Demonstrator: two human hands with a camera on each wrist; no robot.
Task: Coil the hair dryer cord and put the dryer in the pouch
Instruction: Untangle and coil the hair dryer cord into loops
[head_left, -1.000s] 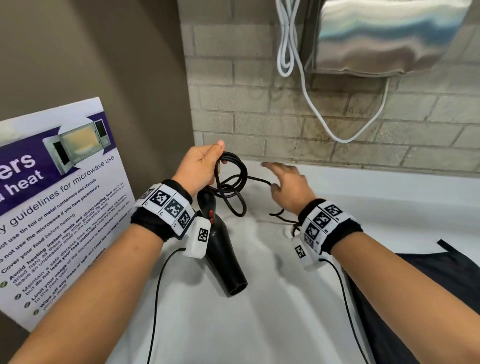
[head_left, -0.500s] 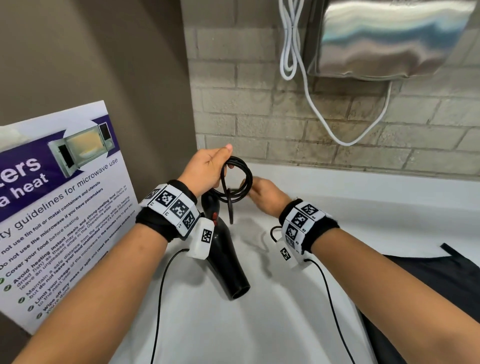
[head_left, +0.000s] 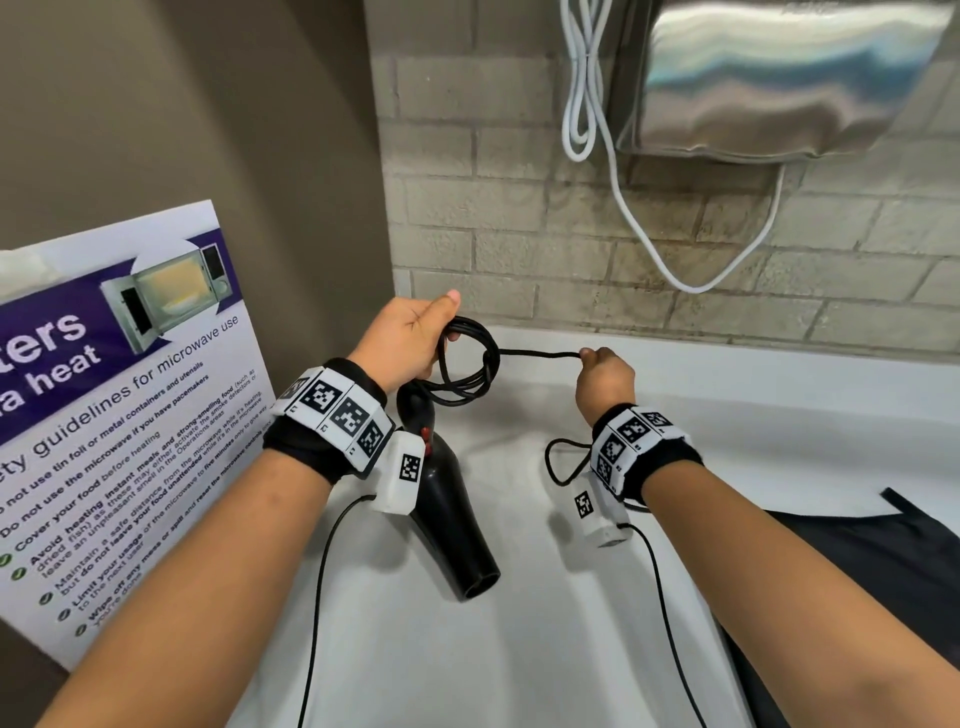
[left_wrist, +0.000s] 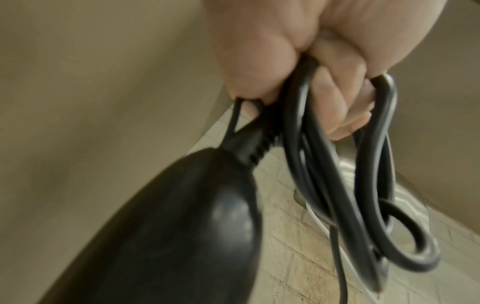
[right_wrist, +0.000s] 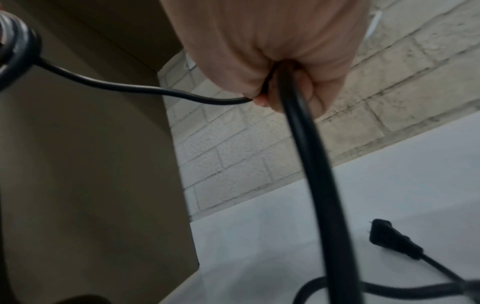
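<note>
The black plastic hair dryer (head_left: 447, 499) hung over the white bench (head_left: 519, 649), its black rubber cord (head_left: 470, 364) looped in the clenched left hand (head_left: 410, 340). The right hand (head_left: 605, 376), gripping cord, had drawn away, stretching another length (coiling unfinished, plug (right_wrist: 389, 236) loose).

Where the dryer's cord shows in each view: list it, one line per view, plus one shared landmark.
Head: the cord loops in the left hand, upper centre, one strand running to the right hand.
Left wrist: coils right of centre, beside the dryer.
Right wrist: a strand runs from the upper left to the fist, then down; plug lower right.
Shared landmark: brick wall.
</note>
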